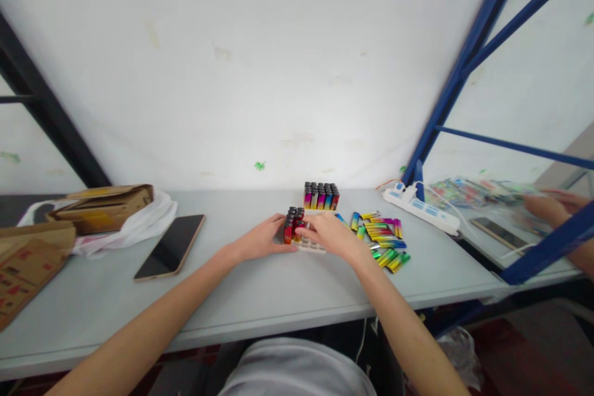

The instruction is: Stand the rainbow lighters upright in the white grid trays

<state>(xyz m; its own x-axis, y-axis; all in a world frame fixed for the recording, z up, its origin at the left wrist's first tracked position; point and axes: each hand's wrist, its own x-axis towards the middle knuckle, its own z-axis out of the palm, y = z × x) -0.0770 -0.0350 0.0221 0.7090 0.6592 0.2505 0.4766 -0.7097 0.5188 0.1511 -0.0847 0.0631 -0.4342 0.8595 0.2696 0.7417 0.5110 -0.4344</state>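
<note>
A white tray [312, 245] with a grid of slots sits on the table, with several upright red lighters [288, 229] with black tops in its left part. My left hand [260, 239] is curved round the tray's left side, thumb at the near edge and fingers behind, steadying it. Over the tray, my right hand [331, 234] has its fingers closed at a red lighter beside the standing ones; its fingertips partly hide it. To the right of this hand lies a loose pile of shiny multicoloured lighter sleeves or lighters [383, 237].
Behind the tray stands a block of upright multicoloured lighters [320, 197]. A phone [171, 247], a cardboard box [104, 207] and a white plastic bag [155, 219] lie left. A power strip [421, 210] and blue frame post [464, 74] stand right; beyond is another person's hand [550, 207].
</note>
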